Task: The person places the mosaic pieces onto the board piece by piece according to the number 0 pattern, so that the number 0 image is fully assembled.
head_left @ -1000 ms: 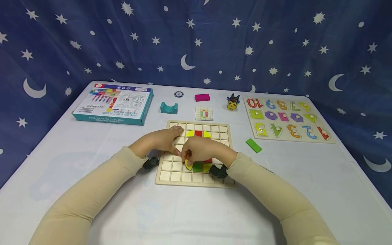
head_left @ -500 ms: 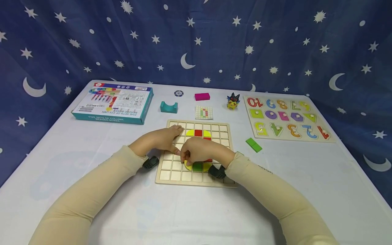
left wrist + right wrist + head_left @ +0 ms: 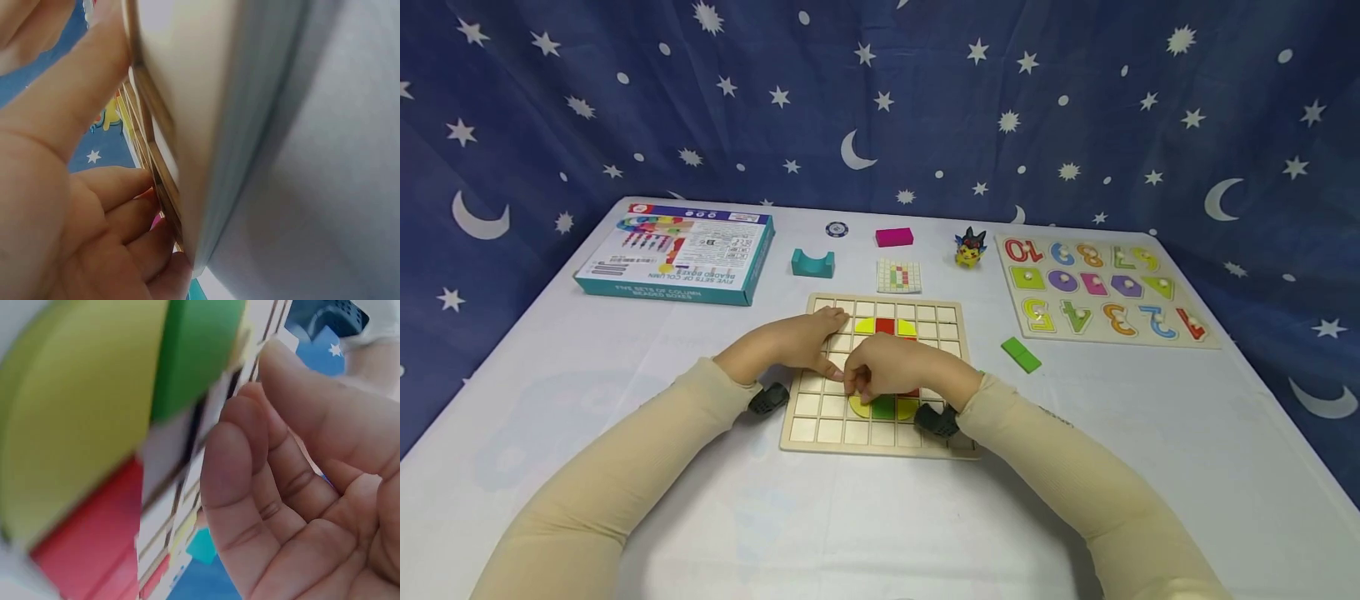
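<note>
Under right hand [image 3: 891,367], hidden block grip

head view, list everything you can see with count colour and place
grid board: 1, pale wood, table centre
blocks in the grid: several, yellow, red, green, mid columns
pattern card: 1, white, behind board
arch block: 1, teal, behind board, left
pink block: 1, far edge
chip: 1, blue-white, far edge
figurine: 1, yellow-black, far right
green block: 1, right of board
number puzzle: 1, multicoloured, right
box: 1, teal, far left
left hand: rests on the board
right hand: fingers at near blocks
</note>
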Demonstrator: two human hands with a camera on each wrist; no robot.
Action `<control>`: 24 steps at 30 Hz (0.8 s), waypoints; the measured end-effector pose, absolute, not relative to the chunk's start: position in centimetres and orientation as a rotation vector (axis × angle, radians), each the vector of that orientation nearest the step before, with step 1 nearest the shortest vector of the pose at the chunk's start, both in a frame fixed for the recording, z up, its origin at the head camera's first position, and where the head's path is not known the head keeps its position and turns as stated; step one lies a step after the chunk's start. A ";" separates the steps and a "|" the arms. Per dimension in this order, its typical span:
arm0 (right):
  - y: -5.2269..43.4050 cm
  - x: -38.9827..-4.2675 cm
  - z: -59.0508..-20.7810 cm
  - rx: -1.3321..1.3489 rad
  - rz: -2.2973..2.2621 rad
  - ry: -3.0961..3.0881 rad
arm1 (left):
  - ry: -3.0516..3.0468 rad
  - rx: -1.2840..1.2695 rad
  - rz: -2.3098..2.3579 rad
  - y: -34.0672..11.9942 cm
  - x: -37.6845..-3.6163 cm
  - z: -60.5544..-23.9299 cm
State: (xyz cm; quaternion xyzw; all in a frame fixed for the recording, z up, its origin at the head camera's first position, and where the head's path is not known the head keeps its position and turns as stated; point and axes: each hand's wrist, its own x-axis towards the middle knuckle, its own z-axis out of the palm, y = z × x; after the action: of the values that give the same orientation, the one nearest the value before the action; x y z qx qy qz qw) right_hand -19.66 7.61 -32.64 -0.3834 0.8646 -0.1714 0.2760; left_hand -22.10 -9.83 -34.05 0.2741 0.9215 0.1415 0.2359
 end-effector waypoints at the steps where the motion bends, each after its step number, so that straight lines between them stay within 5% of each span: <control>1: 7.9 -19.8 -32.6 -1.027 -0.461 2.330 | 2.527 0.749 0.389 -9.8 -22.1 -34.1; 24: 19.6 -21.0 -32.2 -0.734 -0.532 2.500 | 2.517 0.695 0.440 -9.7 -21.9 -34.1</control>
State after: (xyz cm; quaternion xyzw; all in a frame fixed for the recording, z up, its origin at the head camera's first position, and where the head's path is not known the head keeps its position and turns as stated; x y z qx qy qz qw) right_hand -20.96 19.55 -32.24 -0.2679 0.9129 -0.1943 0.2388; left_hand -21.87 -9.66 -34.05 0.2545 0.9218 0.1611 0.2442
